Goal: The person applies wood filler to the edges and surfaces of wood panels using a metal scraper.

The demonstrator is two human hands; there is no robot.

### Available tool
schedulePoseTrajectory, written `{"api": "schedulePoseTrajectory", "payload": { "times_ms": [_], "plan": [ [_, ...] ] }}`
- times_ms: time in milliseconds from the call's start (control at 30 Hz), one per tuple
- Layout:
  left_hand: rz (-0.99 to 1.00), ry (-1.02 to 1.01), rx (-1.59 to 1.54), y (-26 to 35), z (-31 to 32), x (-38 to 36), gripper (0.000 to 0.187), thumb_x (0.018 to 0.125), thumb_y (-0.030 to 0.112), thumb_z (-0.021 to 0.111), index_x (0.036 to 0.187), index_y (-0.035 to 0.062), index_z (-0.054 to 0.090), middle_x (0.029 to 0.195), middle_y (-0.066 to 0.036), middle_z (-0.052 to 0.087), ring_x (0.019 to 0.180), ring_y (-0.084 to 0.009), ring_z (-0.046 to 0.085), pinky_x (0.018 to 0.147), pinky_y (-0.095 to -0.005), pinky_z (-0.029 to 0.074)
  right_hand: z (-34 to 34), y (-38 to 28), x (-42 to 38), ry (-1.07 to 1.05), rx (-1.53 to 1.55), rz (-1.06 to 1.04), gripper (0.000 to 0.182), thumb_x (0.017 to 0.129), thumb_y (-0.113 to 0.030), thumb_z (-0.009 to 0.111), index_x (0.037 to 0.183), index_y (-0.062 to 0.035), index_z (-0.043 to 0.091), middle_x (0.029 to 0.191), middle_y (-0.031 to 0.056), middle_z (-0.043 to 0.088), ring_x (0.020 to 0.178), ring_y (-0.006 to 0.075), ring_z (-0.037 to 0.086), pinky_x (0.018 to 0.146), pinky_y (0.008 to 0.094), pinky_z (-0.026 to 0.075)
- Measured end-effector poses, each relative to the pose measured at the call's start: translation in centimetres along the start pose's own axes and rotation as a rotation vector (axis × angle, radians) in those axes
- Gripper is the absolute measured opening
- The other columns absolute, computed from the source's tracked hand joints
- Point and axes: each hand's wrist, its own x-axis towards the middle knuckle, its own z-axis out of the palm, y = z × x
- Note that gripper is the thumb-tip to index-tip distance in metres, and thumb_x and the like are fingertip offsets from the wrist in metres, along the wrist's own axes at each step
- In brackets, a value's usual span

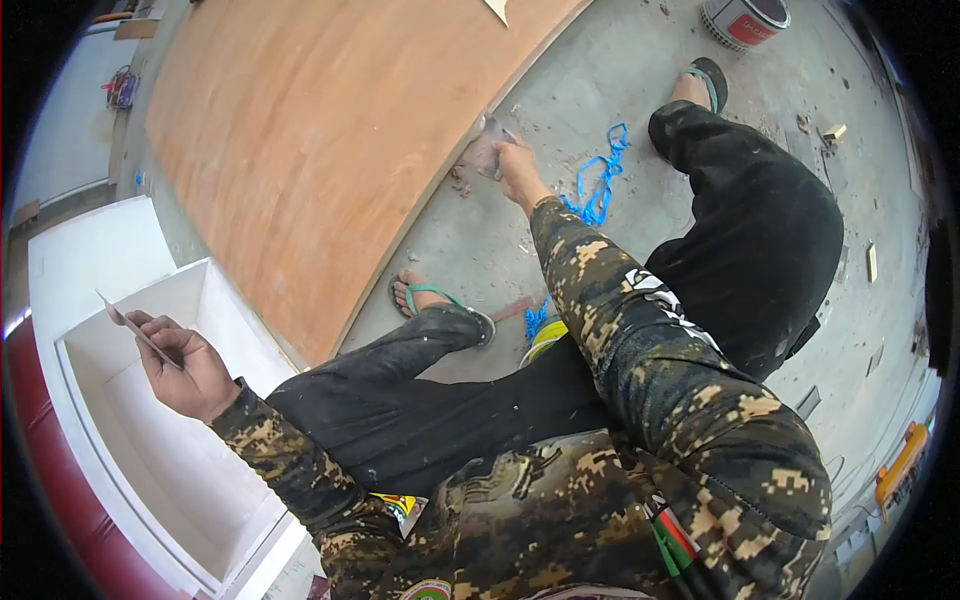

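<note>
My left hand [195, 372] is raised over a white box-like drawer or cabinet, its fingers closed on a thin, flat scraper blade [140, 335] seen nearly edge-on. My right hand [518, 172] reaches out to the edge of a large plywood sheet [330, 130] and grips another flat scraper [484, 150], whose blade is smeared with a greyish-pink paste. That blade lies at or very near the sheet's edge; whether it touches is not clear.
The white drawer-like box [130, 450] stands at the left. Blue plastic twine [598, 185] lies tangled on the grey floor. A paint can [745, 22] stands at the top right. Wood scraps [871, 263] and an orange tool [900, 465] lie on the right. My sandalled feet straddle the floor.
</note>
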Motion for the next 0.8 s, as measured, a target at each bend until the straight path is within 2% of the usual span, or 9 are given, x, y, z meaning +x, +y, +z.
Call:
{"api": "schedulePoseTrajectory", "payload": {
  "times_ms": [233, 367, 467, 533, 567, 633, 733, 767, 800],
  "plan": [
    [-0.006, -0.008, 0.015, -0.5, 0.7, -0.1, 0.031, 0.101, 0.005, 0.044, 0.131, -0.0042, 0.048, 0.117, -0.017, 0.057, 0.093, -0.0211, 0.061, 0.076, -0.0265, 0.060, 0.5, 0.8, 0.8, 0.082, -0.112, -0.022, 0.044, 0.084, -0.002, 0.052, 0.129, -0.0030, 0.055, 0.107, 0.0102, 0.065, 0.096, 0.0202, 0.062, 0.082, 0.0351, 0.051],
    [-0.005, 0.028, 0.040, -0.5, 1.2, -0.2, 0.031, 0.100, 0.004, 0.044, 0.130, -0.0033, 0.049, 0.117, -0.016, 0.057, 0.091, -0.0201, 0.060, 0.075, -0.0260, 0.060, 2.1, 0.3, -0.1, 0.126, -0.073, -0.030, 0.045, 0.084, -0.003, 0.051, 0.128, -0.0021, 0.055, 0.105, 0.0094, 0.066, 0.095, 0.0197, 0.062, 0.084, 0.0347, 0.050],
    [0.009, 0.060, 0.076, -0.1, 0.6, -0.2, 0.034, 0.102, 0.007, 0.043, 0.135, 0.0000, 0.045, 0.117, -0.012, 0.055, 0.087, -0.0170, 0.059, 0.074, -0.0252, 0.059, 4.7, -0.2, -1.6, 0.239, -0.060, -0.095, 0.040, 0.083, -0.004, 0.052, 0.122, -0.0002, 0.056, 0.105, 0.0110, 0.065, 0.093, 0.0209, 0.062, 0.081, 0.0353, 0.050],
    [0.006, 0.071, 0.064, -0.1, 0.5, -0.2, 0.033, 0.102, 0.007, 0.043, 0.133, -0.0013, 0.045, 0.116, -0.012, 0.055, 0.086, -0.0172, 0.059, 0.073, -0.0248, 0.059, 6.1, 0.3, -1.6, 0.336, -0.306, -0.150, 0.023, 0.085, -0.010, 0.057, 0.107, -0.0017, 0.058, 0.094, 0.0109, 0.064, 0.084, 0.0207, 0.059, 0.074, 0.0338, 0.047],
    [0.004, 0.083, 0.053, -0.2, 0.6, -0.1, 0.031, 0.102, 0.007, 0.044, 0.131, -0.0026, 0.046, 0.116, -0.012, 0.055, 0.086, -0.0174, 0.060, 0.072, -0.0243, 0.059, 6.7, 0.9, -1.3, 0.335, -0.306, -0.149, 0.023, 0.085, -0.010, 0.057, 0.107, -0.0017, 0.058, 0.094, 0.0109, 0.064, 0.084, 0.0207, 0.059, 0.074, 0.0338, 0.047],
    [0.009, 0.063, 0.070, -0.6, 1.1, -0.1, 0.031, 0.101, 0.007, 0.044, 0.131, -0.0027, 0.046, 0.116, -0.013, 0.055, 0.086, -0.0177, 0.060, 0.072, -0.0242, 0.059, 7.4, 2.2, -1.1, 0.354, -0.477, -0.346, 0.029, 0.081, -0.003, 0.053, 0.109, -0.0009, 0.056, 0.112, 0.0151, 0.061, 0.101, 0.0233, 0.058, 0.089, 0.0354, 0.045],
    [0.001, 0.057, 0.063, -0.4, 0.6, -0.1, 0.033, 0.101, 0.007, 0.045, 0.133, -0.0023, 0.046, 0.116, -0.013, 0.054, 0.086, -0.0181, 0.060, 0.072, -0.0236, 0.060, 5.9, 4.5, -1.8, 0.205, -0.542, -0.497, 0.034, 0.081, -0.003, 0.054, 0.114, -0.0019, 0.057, 0.111, 0.0125, 0.060, 0.106, 0.0228, 0.055, 0.093, 0.0346, 0.042],
    [0.000, 0.072, 0.039, -0.2, 0.5, 0.1, 0.034, 0.101, 0.006, 0.045, 0.134, -0.0016, 0.045, 0.116, -0.013, 0.054, 0.086, -0.0181, 0.060, 0.072, -0.0231, 0.060, 5.1, 4.6, -2.7, 0.212, -0.539, -0.496, 0.034, 0.081, -0.003, 0.054, 0.114, -0.0019, 0.057, 0.111, 0.0125, 0.060, 0.106, 0.0228, 0.055, 0.093, 0.0346, 0.042],
    [-0.002, 0.067, 0.036, -0.1, 0.5, 0.0, 0.034, 0.101, 0.006, 0.045, 0.134, -0.0016, 0.045, 0.116, -0.013, 0.054, 0.086, -0.0181, 0.060, 0.072, -0.0231, 0.060, 4.1, 4.5, -3.6, 0.076, -0.443, -0.437, 0.037, 0.080, -0.002, 0.054, 0.117, -0.0019, 0.056, 0.108, 0.0108, 0.060, 0.103, 0.0214, 0.056, 0.090, 0.0336, 0.044]
  ]
}}
